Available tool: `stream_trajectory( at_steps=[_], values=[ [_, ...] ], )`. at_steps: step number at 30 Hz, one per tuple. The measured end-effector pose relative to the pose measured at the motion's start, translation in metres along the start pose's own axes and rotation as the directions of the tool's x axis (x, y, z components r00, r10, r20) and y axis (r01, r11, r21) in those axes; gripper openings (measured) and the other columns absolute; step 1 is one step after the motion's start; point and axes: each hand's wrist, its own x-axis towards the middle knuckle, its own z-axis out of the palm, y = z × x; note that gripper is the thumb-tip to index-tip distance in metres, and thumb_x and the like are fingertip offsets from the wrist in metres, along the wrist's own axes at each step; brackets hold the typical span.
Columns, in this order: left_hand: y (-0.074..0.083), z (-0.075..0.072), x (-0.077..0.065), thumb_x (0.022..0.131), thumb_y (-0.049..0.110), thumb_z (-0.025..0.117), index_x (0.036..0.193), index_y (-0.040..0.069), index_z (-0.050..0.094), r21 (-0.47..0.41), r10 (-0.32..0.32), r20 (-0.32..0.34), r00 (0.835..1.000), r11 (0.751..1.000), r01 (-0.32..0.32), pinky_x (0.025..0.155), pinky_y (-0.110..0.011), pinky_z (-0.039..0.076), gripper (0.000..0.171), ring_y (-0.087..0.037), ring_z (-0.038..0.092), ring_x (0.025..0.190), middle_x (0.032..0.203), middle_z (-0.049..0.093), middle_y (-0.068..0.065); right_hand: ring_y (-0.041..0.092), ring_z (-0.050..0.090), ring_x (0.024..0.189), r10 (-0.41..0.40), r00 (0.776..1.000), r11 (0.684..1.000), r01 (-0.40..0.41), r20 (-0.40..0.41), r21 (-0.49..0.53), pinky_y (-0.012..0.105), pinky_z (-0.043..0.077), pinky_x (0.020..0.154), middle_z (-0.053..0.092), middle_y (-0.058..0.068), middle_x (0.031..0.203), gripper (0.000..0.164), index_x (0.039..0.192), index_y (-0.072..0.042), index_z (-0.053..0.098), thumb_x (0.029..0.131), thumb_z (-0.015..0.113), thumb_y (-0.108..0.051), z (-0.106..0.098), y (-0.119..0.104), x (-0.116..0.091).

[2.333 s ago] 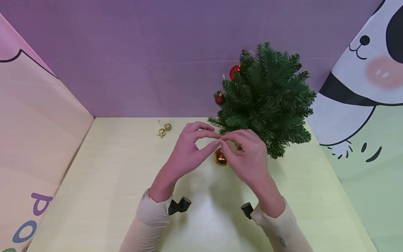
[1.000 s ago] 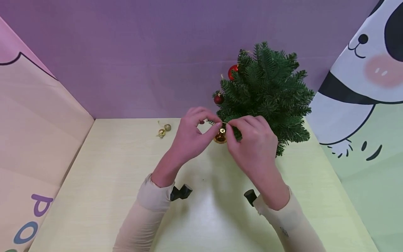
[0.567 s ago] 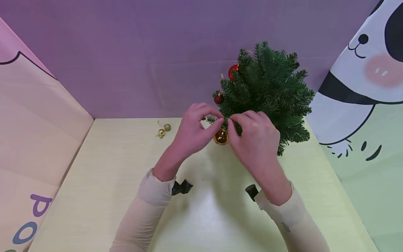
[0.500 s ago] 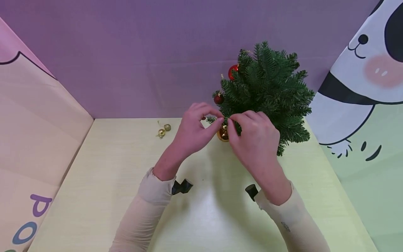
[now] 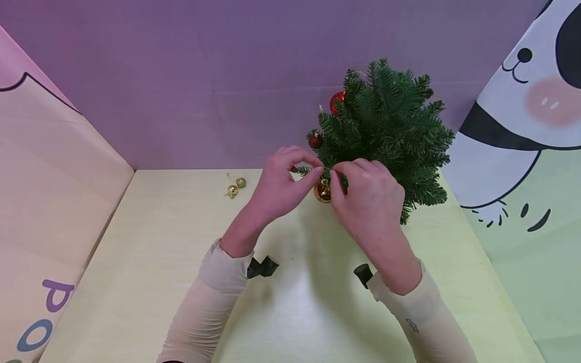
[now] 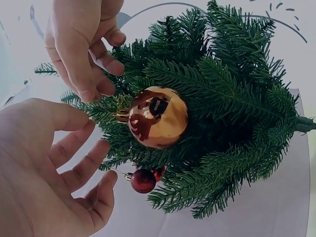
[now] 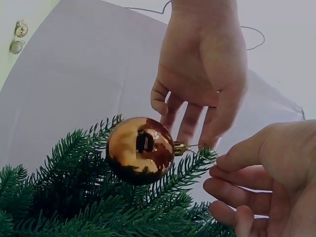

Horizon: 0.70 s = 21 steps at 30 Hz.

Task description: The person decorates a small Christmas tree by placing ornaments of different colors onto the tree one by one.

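A shiny gold Christmas ball (image 7: 140,150) hangs by its thin loop at the tip of a branch of the small Christmas tree (image 5: 390,131). My left hand (image 5: 286,184) pinches the left side of that loop between thumb and index finger. From the other side my right hand (image 5: 369,201) pinches the loop the same way, its fingertips a short gap from the left ones. The branch tip (image 7: 205,155) lies between the two hands in the right wrist view. Below the fingers, the ball's cap points up toward them in the head view.
Two small gold balls (image 5: 233,191) lie at the table's back edge, left of the hands. A bright red ball (image 5: 336,102) and a dark red ball (image 5: 315,140) hang on the tree's left side. A purple cloth (image 5: 204,91) stands behind the table (image 5: 181,282).
Both hands have moved up and away toward the tree, taking the gold ball from over the table to a branch tip. In the last half second they have hardly moved.
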Motion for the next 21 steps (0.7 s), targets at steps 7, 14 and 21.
stream_trajectory(
  at_steps=[7, 14, 21],
  values=[
    [-0.0025, 0.0022, -0.0041, 0.094, 0.015, 0.065, 0.098, 0.01, 0.074, -0.042, -0.053, 0.02, 0.998, 0.998, 0.054, 0.079, -0.034, 0.047, 0.011, -0.012, 0.055, 0.098, 0.098, 0.066, 0.003, 0.025, 0.062, 0.074, 0.019, 0.999, 1.0, -0.019, 0.037, -0.008, 0.041, 0.046, 0.041, 0.071, 0.004, 0.084, 0.014, 0.09, -0.011, 0.077, 0.09, 0.067, -0.021, 0.0013, -0.0016, -0.004],
    [-0.0051, 0.0041, -0.0052, 0.095, 0.016, 0.063, 0.099, 0.01, 0.074, -0.081, -0.06, 0.015, 0.998, 0.995, 0.061, 0.079, -0.035, 0.047, 0.013, -0.011, 0.056, 0.097, 0.097, 0.067, 0.003, 0.026, 0.061, 0.074, 0.016, 1.0, 1.0, -0.016, 0.017, 0.004, 0.041, 0.045, 0.041, 0.071, 0.004, 0.083, 0.015, 0.088, -0.011, 0.077, 0.089, 0.067, -0.021, 0.0031, -0.0007, -0.005],
    [-0.0079, 0.0055, -0.0077, 0.096, 0.016, 0.062, 0.1, 0.01, 0.074, -0.115, -0.057, 0.022, 0.998, 0.992, 0.059, 0.079, -0.04, 0.048, 0.014, -0.011, 0.056, 0.095, 0.096, 0.066, 0.004, 0.026, 0.063, 0.074, 0.016, 0.999, 1.0, -0.016, 0.041, -0.009, 0.041, 0.046, 0.04, 0.072, 0.005, 0.085, 0.017, 0.09, -0.01, 0.077, 0.09, 0.067, -0.023, 0.0031, 0.0, -0.0079]
  ],
)
